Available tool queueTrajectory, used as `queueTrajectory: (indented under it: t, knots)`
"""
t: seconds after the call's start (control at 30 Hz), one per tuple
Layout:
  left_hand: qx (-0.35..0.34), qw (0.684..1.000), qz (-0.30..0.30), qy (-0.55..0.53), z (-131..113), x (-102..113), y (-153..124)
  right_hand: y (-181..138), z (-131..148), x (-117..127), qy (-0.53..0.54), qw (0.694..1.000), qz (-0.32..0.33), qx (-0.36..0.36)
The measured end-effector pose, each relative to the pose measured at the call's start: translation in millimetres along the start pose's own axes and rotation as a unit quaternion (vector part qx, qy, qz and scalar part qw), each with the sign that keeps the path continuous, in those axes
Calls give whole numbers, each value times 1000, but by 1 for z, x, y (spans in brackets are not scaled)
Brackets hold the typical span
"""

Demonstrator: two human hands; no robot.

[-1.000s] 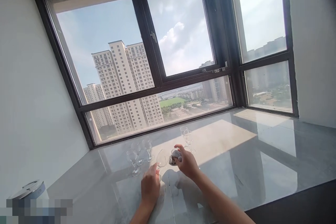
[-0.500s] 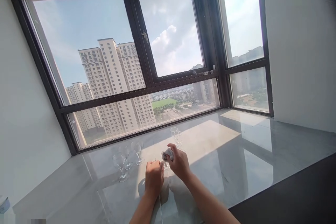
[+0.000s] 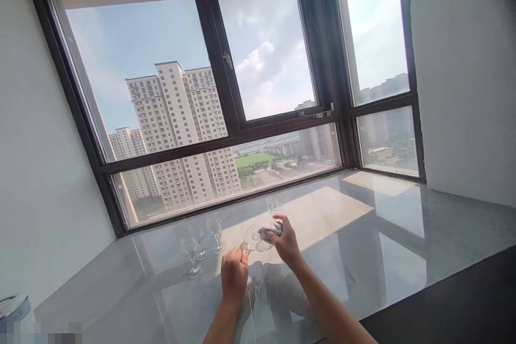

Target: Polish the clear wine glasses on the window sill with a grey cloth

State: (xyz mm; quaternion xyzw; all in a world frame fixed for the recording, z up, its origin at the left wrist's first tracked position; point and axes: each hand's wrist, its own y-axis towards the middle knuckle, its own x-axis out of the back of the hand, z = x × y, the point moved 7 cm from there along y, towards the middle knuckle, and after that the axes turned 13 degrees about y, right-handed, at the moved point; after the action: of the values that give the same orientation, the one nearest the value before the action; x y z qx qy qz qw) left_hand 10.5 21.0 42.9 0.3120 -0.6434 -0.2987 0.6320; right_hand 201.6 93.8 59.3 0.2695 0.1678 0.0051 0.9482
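Above the sill, my left hand (image 3: 234,273) pinches a clear stemmed glass (image 3: 250,236), held tilted in front of me. My right hand (image 3: 287,242) is closed on a crumpled whitish cloth (image 3: 269,231), which lies against or right beside the right part of the glass. The exact contact is hard to make out because the glass is so transparent. Left of my hands, several clear stemmed glasses stand upright in a cluster, the nearest glass (image 3: 193,255) among them. Behind my right hand, other clear glassware (image 3: 273,204) is partly hidden.
A glossy grey stone sill (image 3: 169,301) with bright reflections runs below dark-framed windows (image 3: 282,129). Its front edge drops off at the lower right. A container with a pale lid (image 3: 14,303) stands at the lower left. White walls (image 3: 463,91) close both sides.
My right hand with the cloth has moved slightly right, away from my left hand. The glass now shows more between my hands. The view has shifted a little.
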Motion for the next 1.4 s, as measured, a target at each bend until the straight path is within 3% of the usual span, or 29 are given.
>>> queueTrajectory:
  t: [0.13,0.27,0.47,0.7,0.8,0.9,1.0,1.13,1.23,1.3,1.4]
  knots:
    - [41,996,-1,73,12,9,0,-4,-1,-9,12,998,62,-28]
    - [30,994,4,109,7,23,2,-6,-3,-13,20,996,81,-35]
    - [-13,997,34,63,-6,21,5,-8,-6,-15,-2,994,93,-54]
    - [-14,996,65,-68,-8,10,3,-13,0,-21,85,972,141,-167]
    - [8,981,120,-153,-9,-4,-1,-11,6,-14,104,981,84,-144]
    - [22,957,195,-214,-12,-21,-7,-6,22,15,62,994,-88,-6]
    - [26,941,223,-253,-15,-28,-11,-4,40,52,-46,966,-218,133]
    - [7,936,219,-277,-18,-28,-12,17,41,104,-180,941,-222,179]
    - [6,938,223,-266,-21,-27,-13,30,32,143,-235,924,-260,149]
    - [9,936,239,-259,-25,-27,-15,34,25,156,-245,920,-280,125]
    - [-5,928,278,-246,-39,-29,-17,35,14,149,-270,921,-260,106]
